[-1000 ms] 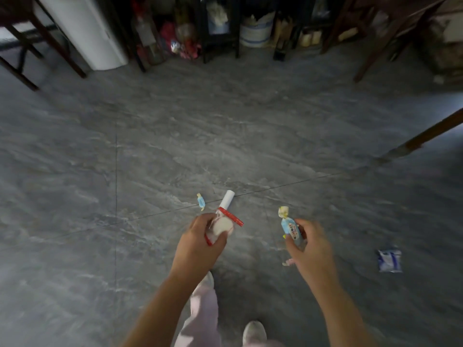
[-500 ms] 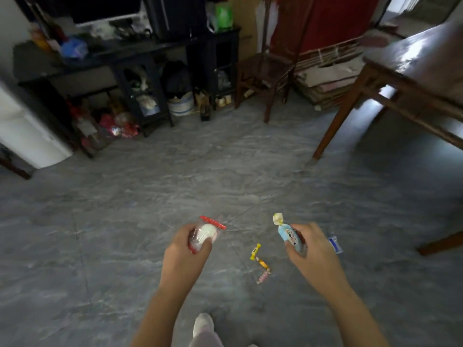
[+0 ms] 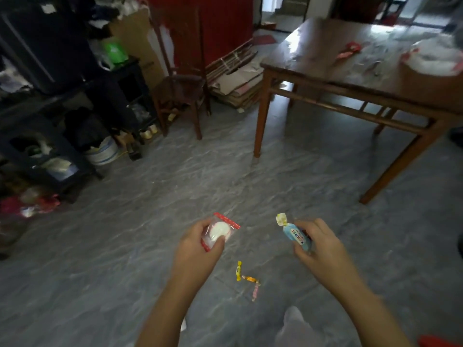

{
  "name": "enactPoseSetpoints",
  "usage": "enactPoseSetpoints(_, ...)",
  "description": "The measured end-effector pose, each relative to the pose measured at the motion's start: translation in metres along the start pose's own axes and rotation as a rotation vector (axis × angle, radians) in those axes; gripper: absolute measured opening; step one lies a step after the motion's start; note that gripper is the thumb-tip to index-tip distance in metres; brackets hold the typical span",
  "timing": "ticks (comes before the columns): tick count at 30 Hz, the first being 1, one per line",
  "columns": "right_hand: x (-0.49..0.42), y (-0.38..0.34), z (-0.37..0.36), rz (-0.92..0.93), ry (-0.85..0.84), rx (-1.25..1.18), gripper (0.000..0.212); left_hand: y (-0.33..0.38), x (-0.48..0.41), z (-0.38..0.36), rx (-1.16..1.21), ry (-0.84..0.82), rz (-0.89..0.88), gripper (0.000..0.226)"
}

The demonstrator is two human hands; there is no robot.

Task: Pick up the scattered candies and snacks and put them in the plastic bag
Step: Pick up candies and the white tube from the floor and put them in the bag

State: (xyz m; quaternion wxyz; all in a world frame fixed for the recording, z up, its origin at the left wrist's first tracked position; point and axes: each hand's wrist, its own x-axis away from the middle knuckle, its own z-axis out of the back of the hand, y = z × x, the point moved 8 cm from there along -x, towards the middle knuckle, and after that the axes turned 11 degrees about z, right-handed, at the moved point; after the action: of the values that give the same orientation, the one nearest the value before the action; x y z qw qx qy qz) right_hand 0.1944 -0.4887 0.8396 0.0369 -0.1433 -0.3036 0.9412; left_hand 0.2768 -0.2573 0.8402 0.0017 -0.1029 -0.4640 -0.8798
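Candies partly gathered: left hand (image 3: 198, 246) grips white round snack (image 3: 218, 231), right hand (image 3: 318, 246) grips blue candy (image 3: 297, 237). Three small candies (image 3: 246, 278) lie on floor (image 3: 100, 259). Plastic bag not identifiable.

- Bare floor (image 3: 200, 186) is stretching left of and before the wooden table (image 3: 313, 58), offering passage.
- Chair (image 3: 183, 83) and cardboard stack (image 3: 240, 81) are blocking the table's far-left side.
- Dark shelving (image 3: 50, 103) is standing farther left.

Light: dim indoors; daylight from top-right doorways.
Glare: white sheen on the brown wooden table (image 3: 325, 58), along its left edge.
Shadow: black shelving unit (image 3: 50, 116) murky.
Blur: soft overall, edges smeared, bowed.
Sharpest: blue wrapped candy (image 3: 297, 237), lettering legible.
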Motion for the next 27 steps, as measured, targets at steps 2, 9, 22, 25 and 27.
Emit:
enactPoseSetpoints(2, -0.009, 0.033, 0.022, -0.06, 0.041, 0.029, 0.026, 0.028, -0.021, -0.037, -0.009, -0.083, -0.039, 0.032)
enactPoseSetpoints(9, -0.067, 0.161, 0.107, -0.152, 0.152, 0.045, 0.028, 0.139, -0.096, -0.167, -0.002, -0.169, -0.135, 0.031)
enactPoseSetpoints(22, -0.176, 0.292, 0.171, -0.23, 0.18, 0.001, 0.025, 0.248, -0.21, -0.277, -0.057, -0.225, -0.125, 0.028)
enactPoseSetpoints(25, -0.197, 0.31, 0.163, -0.271, 0.176, -0.013, 0.027, 0.26, -0.246, -0.29, -0.061, -0.272, -0.125, 0.03)
enactPoseSetpoints(27, -0.218, 0.324, 0.16, -0.302, 0.184, 0.0, 0.027, 0.268, -0.277, -0.299, -0.063, -0.29, -0.133, 0.031)
